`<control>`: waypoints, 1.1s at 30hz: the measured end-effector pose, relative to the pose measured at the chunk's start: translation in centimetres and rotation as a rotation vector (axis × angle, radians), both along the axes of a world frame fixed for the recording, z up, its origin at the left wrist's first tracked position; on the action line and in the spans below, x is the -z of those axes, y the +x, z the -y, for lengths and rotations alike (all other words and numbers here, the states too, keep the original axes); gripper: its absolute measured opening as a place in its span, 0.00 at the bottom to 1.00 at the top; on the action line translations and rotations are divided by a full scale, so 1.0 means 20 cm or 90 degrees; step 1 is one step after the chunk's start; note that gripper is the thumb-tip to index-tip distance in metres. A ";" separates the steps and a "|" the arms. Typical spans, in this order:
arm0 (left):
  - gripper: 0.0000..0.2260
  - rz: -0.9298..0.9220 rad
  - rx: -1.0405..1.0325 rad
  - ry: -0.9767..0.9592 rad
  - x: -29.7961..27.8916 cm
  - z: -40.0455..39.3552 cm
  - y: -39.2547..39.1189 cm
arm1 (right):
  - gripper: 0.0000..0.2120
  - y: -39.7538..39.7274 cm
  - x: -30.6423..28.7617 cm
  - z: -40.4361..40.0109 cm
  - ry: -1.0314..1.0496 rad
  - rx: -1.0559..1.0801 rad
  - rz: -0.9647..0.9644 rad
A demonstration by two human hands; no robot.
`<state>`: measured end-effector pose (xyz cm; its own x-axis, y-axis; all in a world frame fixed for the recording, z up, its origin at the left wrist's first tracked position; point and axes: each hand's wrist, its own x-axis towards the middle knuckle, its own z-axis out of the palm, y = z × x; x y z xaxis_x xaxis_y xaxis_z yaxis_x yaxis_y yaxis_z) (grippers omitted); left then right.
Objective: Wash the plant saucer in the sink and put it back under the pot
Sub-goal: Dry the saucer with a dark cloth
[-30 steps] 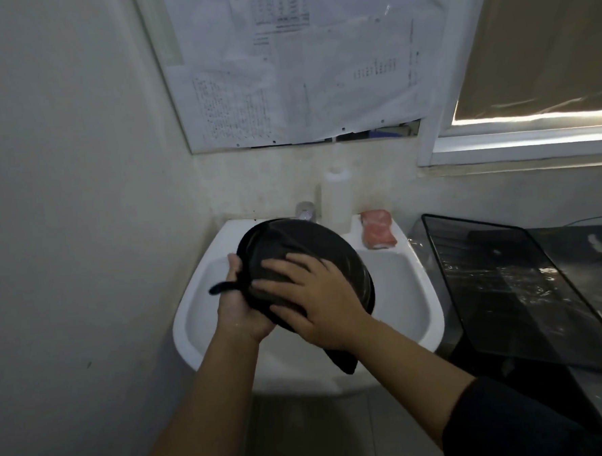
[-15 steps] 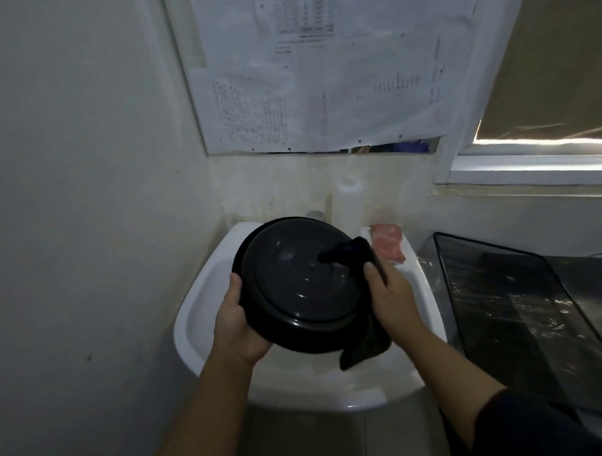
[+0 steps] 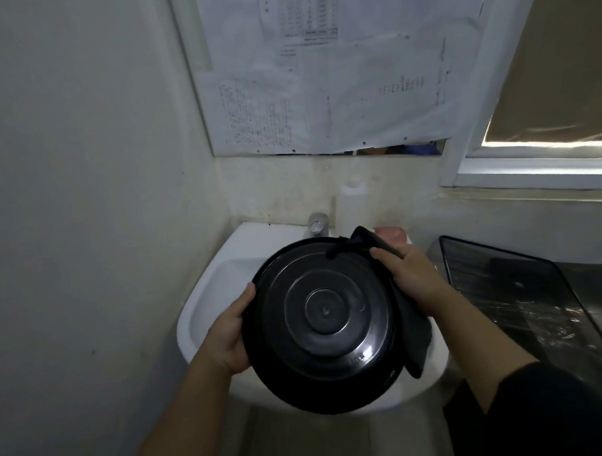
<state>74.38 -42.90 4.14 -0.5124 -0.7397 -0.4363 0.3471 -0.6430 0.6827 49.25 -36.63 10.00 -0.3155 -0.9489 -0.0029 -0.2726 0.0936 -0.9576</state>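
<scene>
Since 1.0 s ago, right hand (image 3: 410, 282) has left the saucer's face and now pinches a dark cloth (image 3: 410, 330) against the right rim. Left hand (image 3: 226, 332) curls around the left rim of the black saucer (image 3: 321, 323). Saucer held tilted above the white sink (image 3: 205, 297), tap (image 3: 316, 225) behind.

My right hand (image 3: 410, 281) is off the saucer's (image 3: 321, 323) face now, pressing the cloth (image 3: 413, 333) against its right rim.
</scene>
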 end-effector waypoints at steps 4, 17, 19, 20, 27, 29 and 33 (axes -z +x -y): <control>0.21 -0.009 0.015 -0.039 -0.05 0.00 -0.05 | 0.13 0.04 0.03 0.04 -0.074 -0.010 -0.307; 0.16 0.119 0.019 -0.147 -0.03 -0.03 -0.15 | 0.22 0.19 0.21 0.14 -0.110 -0.031 -0.444; 0.17 0.118 0.017 -0.146 -0.04 -0.04 -0.16 | 0.21 0.18 0.21 0.13 -0.110 0.023 -0.420; 0.17 0.113 0.015 -0.147 -0.05 -0.04 -0.16 | 0.23 0.20 0.20 0.13 -0.124 0.034 -0.435; 0.18 0.090 0.006 -0.152 -0.10 -0.03 -0.18 | 0.23 0.37 0.18 0.08 -0.266 0.004 -0.591; 0.19 0.075 0.000 -0.148 -0.09 -0.02 -0.17 | 0.23 0.32 0.19 0.10 -0.205 0.017 -0.569; 0.23 0.021 -0.027 -0.108 -0.09 -0.03 -0.16 | 0.22 0.16 0.21 0.13 -0.136 0.083 -0.363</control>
